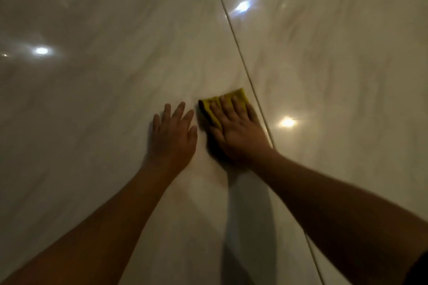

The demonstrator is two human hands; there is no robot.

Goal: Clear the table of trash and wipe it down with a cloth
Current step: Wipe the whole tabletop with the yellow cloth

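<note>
Yellow folded cloth (238, 95) is lying on the glossy marble table (111, 104) under the right hand (238, 132), fingers straight together, while the left hand (172, 134) is resting beside, fingers apart.

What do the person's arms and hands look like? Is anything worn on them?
The left hand and the right hand are bare: no gloves, and no ring, watch or bracelet shows in this dim, blurred picture. The left forearm and the right forearm are bare too, with no sleeve over them.
</note>
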